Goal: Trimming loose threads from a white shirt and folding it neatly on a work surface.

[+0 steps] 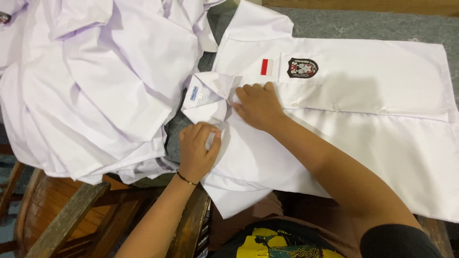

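Your right hand [258, 106] lies flat, open, pinning the white uniform shirt [363, 95] near its collar [210, 91]; your left hand [198, 150] pinches the front edge, keeping it taut.

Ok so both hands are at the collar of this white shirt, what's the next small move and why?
Probably fasten the top button. The shirt lies flat with lower buttons closed, and the left hand pinches fabric just below the collar while the right hand presses the placket there.
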